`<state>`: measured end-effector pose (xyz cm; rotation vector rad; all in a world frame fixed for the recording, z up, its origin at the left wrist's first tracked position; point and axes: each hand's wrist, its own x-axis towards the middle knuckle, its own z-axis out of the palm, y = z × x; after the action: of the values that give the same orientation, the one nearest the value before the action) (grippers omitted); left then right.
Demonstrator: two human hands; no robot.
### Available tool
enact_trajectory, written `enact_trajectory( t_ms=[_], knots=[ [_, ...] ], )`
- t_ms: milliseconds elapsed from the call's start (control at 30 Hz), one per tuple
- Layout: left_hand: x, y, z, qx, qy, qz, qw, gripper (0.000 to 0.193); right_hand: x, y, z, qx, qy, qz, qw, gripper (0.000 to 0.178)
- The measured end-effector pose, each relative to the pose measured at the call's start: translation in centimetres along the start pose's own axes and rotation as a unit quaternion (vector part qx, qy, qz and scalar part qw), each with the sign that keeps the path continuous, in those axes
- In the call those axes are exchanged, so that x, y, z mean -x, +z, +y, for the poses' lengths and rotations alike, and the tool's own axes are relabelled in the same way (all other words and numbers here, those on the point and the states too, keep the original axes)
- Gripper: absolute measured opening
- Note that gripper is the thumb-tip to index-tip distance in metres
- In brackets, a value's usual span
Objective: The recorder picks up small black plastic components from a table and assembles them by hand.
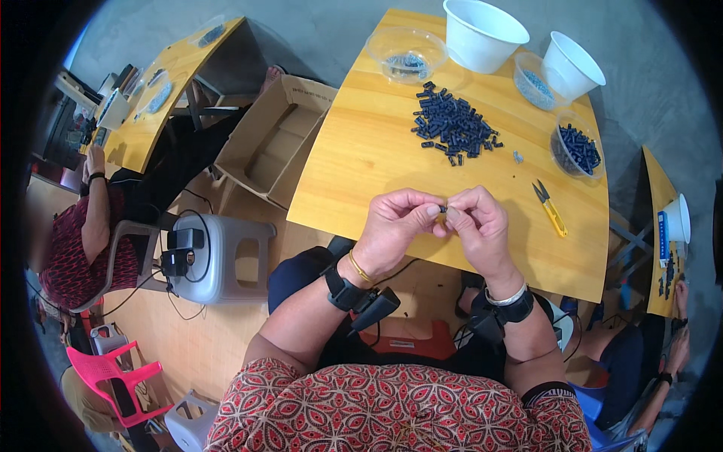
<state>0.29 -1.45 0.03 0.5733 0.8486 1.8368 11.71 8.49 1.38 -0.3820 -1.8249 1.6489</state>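
Note:
Over the near edge of the wooden table [346, 181], my two hands meet fingertip to fingertip. My left hand [401, 220] pinches a small dark plastic piece [443, 209], mostly covered by the fingers. From the other side my right hand [477, 223] closes its thumb and forefinger at the same piece; whether a second small part is in them is hidden. Beyond the hands lies a heap of short black plastic pieces [454, 124]. A tiny pale metal bit [517, 157] rests to the right of the heap.
Yellow-handled thread snips [551, 209] lie at the right. Clear tubs hold small metal parts [407, 65], more metal parts [535, 84] and black pieces [578, 148]. Two white buckets, one large [486, 38], stand behind. Left of the table are a cardboard box [275, 139] and grey stool [218, 256]. Other people sit both sides.

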Motion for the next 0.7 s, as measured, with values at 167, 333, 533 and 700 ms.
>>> enact_trajectory(
  t_ms=[167, 333, 533, 700],
  knots=[
    [0.1, -0.1, -0.2, -0.012, -0.005, 0.001, 1.000, 0.012, 0.0, 0.0, -0.4, 0.105, -0.087, 0.005, 0.991, 0.006],
    [-0.1, -0.3, -0.2, -0.038, -0.017, -0.019, 0.999, 0.011, -0.1, 0.1, -0.3, 0.186, -0.160, -0.003, 0.970, 0.007],
    [-0.1, 0.1, 0.3, 0.020, -0.051, 0.023, 0.998, 0.011, -0.2, -0.6, -0.5, 0.049, -0.006, -0.003, 0.999, 0.004],
    [-0.3, 0.1, 0.1, 0.022, -0.046, 0.038, 0.998, 0.011, -0.5, -1.9, -1.1, 0.092, 0.025, -0.005, 0.995, 0.008]
  ],
)
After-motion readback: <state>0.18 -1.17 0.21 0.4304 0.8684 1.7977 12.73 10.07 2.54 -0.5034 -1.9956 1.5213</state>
